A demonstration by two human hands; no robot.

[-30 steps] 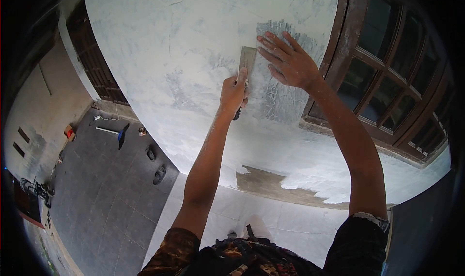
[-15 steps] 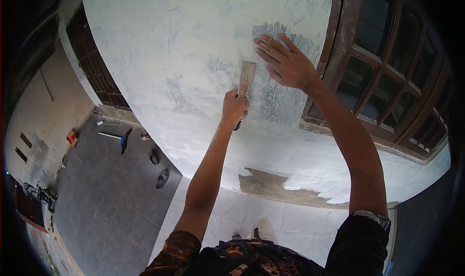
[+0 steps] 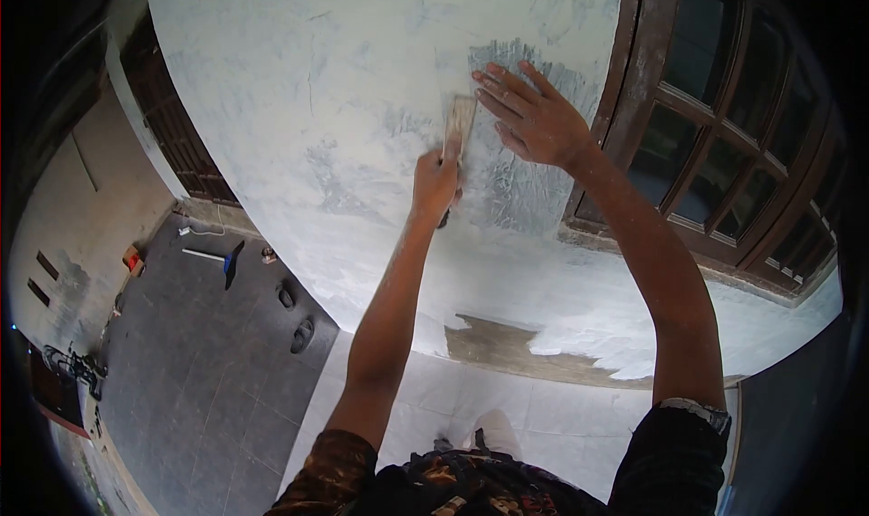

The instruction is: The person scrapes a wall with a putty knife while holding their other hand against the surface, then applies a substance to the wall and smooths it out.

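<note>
My left hand (image 3: 436, 186) is closed round the handle of a putty knife (image 3: 461, 113), its blade pointing up along the wall (image 3: 272, 90). A thumb lies along the tool toward the blade, and the dark handle end shows below the fist. Just to the right, my right hand (image 3: 540, 122) is open with its fingers stretched out, over a grey rough patch (image 3: 529, 190) in the white coating. White smears mark its fingertips. Thin grey streaks show through the white elsewhere on the wall.
A brown wooden window (image 3: 715, 145) borders the wall on the right. Low down, a bare brownish strip (image 3: 507, 342) shows. On the dark tiled floor (image 3: 208, 335) at left lie a blue-headed broom (image 3: 231, 262) and dark sandals (image 3: 303, 333). Pale tiles (image 3: 561, 416) run underfoot.
My left hand has slid the putty knife a little up the wall, its blade now closer to my right hand's fingertips. My right hand has stayed in place.
</note>
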